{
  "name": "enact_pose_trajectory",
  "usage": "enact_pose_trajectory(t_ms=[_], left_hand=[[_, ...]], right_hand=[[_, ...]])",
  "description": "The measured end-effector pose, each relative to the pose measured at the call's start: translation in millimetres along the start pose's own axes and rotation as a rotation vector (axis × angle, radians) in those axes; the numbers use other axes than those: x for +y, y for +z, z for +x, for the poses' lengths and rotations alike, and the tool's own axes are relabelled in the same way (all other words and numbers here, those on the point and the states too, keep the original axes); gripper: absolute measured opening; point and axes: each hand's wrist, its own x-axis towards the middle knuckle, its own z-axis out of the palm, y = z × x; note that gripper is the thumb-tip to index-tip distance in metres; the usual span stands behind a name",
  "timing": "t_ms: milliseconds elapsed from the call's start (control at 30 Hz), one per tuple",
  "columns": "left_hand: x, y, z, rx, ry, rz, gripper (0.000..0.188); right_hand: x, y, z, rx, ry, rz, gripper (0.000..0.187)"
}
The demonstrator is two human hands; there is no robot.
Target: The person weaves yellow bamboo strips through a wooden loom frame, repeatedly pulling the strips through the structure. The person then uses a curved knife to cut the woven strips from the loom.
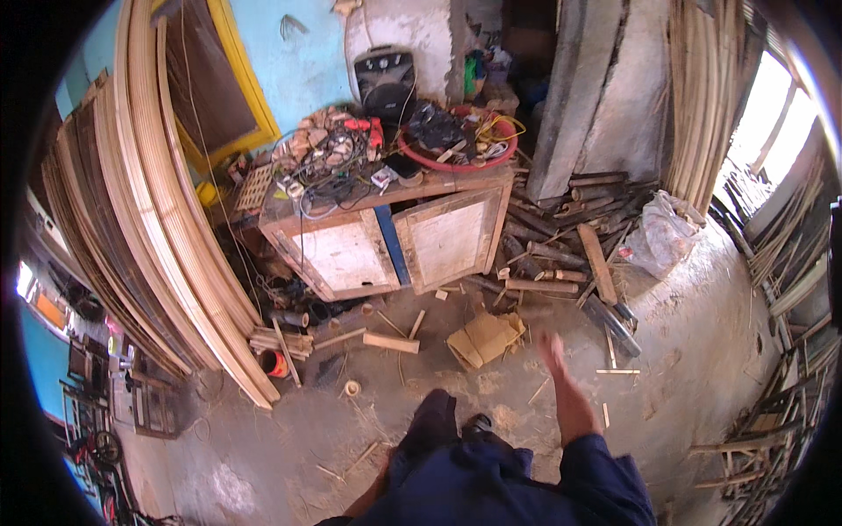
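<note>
My right hand [553, 358] reaches forward over the floor, a little blurred, its fingers stretched out and nothing seen in them. It appears nearest to a torn brown cardboard box [485, 340], with a gap between them. Only part of my left forearm [367, 498] shows beside my leg; the left hand's fingers are hidden. Ahead stands a wooden cabinet [445, 238] with whitish doors, one tilted ajar. On its top lie tangled cables [338, 186], a red tool [367, 133], a black speaker [386, 86] and a red basin [504, 156] of odds and ends.
Long bent wooden strips [167, 219] lean at the left. Cut logs [548, 254], a plank [597, 263] and a whitish sack [660, 235] lie right of the cabinet. Wood offcuts [391, 342] and a tape roll [352, 387] litter the floor. Sticks [772, 430] are stacked far right.
</note>
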Motion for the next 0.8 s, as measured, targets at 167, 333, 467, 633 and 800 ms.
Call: enact_pose_trajectory(t_ms=[167, 333, 467, 633, 800], left_hand=[[45.6, -10.4, 49.2, -0.032, -0.054, -0.088, 0.034], [70.7, -61.7, 131.6, -0.084, 0.082, 0.1, 0.034], [107.5, -113.1, 180.9, 0.033, -0.097, -0.432, 0.031], [153.1, -188.0, 204.4, 0.147, -0.226, -0.919, 0.024], [139.5, -229.1, 212.6, 0.177, -0.222, -0.793, 0.025]], right_hand=[[-167.7, -1.1, 188.3, 0.1, -0.363, 0.15, 0.025], [-257.9, 14.2, 333.2, 0.349, -0.691, 0.049, 0.019], [-314.8, 38.1, 422.7, 0.366, -0.486, -0.234, 0.038], [-342.6, 53.1, 471.4, 0.351, -0.24, -0.507, 0.048], [-320.6, 57.5, 513.7, 0.322, -0.089, -0.534, 0.057]])
